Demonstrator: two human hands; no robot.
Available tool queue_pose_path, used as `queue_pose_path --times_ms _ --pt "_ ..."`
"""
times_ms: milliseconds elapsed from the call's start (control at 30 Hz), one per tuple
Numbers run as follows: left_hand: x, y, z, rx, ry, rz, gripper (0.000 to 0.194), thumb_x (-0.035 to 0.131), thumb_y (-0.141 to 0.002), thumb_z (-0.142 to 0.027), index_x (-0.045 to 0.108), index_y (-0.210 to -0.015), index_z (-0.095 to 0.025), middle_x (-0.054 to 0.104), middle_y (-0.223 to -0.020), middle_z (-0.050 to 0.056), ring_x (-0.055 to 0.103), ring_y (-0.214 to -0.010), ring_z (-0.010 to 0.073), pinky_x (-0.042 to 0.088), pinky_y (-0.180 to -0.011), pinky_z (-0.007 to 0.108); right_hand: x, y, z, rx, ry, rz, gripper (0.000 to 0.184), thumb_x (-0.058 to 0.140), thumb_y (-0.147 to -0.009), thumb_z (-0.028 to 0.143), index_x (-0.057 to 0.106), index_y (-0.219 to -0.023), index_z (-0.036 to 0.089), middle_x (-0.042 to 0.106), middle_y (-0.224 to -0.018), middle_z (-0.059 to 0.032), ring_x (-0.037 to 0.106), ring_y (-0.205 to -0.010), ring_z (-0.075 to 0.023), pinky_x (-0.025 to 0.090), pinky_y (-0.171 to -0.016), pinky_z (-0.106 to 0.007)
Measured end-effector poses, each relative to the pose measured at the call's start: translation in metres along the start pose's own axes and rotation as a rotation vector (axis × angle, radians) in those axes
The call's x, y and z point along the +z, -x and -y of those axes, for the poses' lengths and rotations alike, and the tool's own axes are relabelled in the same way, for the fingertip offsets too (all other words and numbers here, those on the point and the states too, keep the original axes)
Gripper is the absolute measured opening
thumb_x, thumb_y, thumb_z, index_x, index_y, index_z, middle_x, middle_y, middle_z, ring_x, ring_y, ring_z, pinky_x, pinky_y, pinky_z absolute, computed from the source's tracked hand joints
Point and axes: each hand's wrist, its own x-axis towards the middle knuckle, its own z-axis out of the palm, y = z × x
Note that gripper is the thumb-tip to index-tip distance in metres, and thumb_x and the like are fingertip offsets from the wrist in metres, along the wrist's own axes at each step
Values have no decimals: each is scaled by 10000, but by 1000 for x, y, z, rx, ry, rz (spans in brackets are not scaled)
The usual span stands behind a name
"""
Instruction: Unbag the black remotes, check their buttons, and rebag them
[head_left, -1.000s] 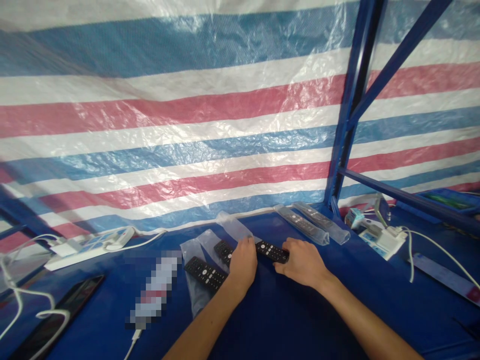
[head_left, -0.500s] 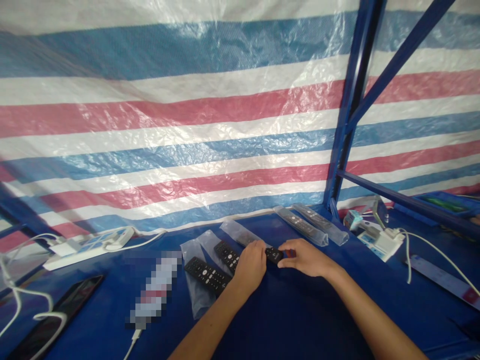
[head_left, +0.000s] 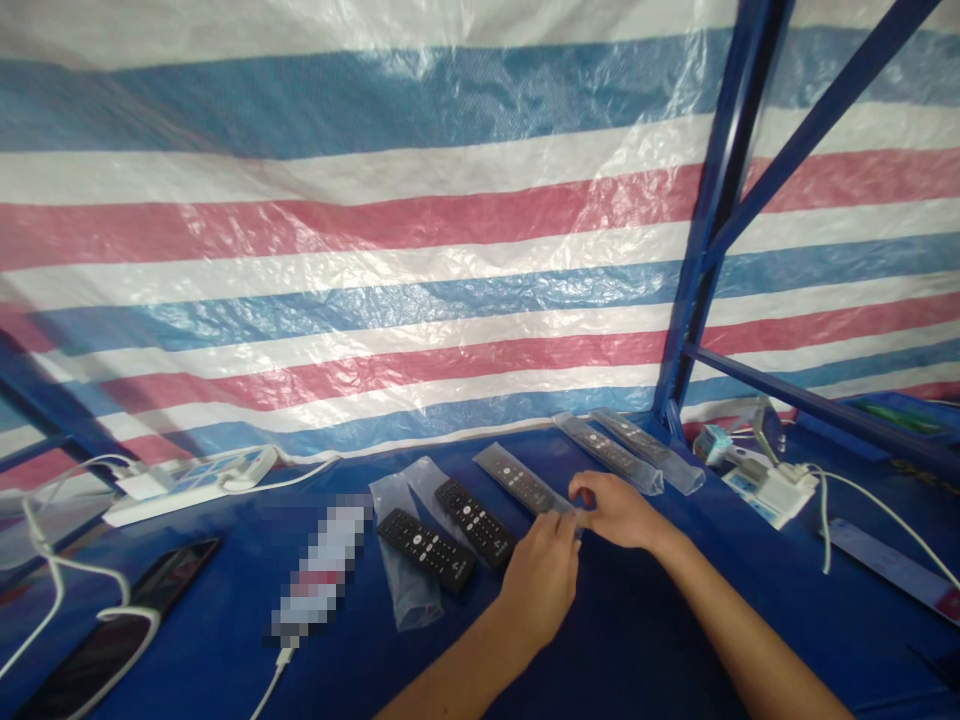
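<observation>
Hands meet at bagged remote.

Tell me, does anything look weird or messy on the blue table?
Yes: the leftmost remote lies slanted across a clear bag instead of inside it, unlike the remotes at the back right. A blocky patch also looks odd, too blurred to tell what's there.

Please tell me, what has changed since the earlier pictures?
The long black plastic remote control has slid leftward, deeper into its clear plastic bag, drawn rightward over it. The right hand has let go of the remote's bare end; the left hand has moved rightward to the bag's near end. The two uncovered black remotes and the two bagged remotes at the back right stayed as they were.
</observation>
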Motion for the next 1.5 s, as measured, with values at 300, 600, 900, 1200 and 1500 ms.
queue_pose_path --times_ms 300,600,900,1200,1500 --pt "-18 52 18 120 87 64 213 460 -907 -245 642 -1017 -234 601 -994 33 542 -967 172 443 -939 332 15 -1 30 86 213 -80 442 558 -779 553 663 -967 166 646 -1024 -99 628 -927 -243 448 -759 -313" --pt "-29 76 62 96 -34 -263 253 401 -926 -200 645 -976 -237 647 -963 41 602 -903 167 503 -881 323 13 -15 16 314 329 -114 353 531 -832 476 669 -961 177 648 -1047 -97 650 -919 -242 452 -730 -315" --pt "-28 86 94 60 -337 -478 201 449 -909 -249 632 -973 -196 638 -952 61 596 -927 212 490 -907 393 22 -4 42 63 379 -273 388 469 -891 494 641 -980 158 634 -1046 -119 578 -1010 -239 407 -874 -345" --pt "-28 87 92 -33 -356 -337 191 460 -874 -198 638 -941 -207 617 -969 59 575 -925 220 494 -847 388 44 2 99 -131 311 106 393 577 -766 547 674 -859 177 666 -954 -88 635 -885 -238 446 -751 -308" --pt "-31 69 60 -214 -369 -163 166 508 -847 -184 650 -932 -183 623 -986 67 538 -980 249 460 -860 413 46 -3 103 -70 376 76 342 529 -787 437 710 -860 156 692 -911 -116 666 -862 -266 460 -717 -324"
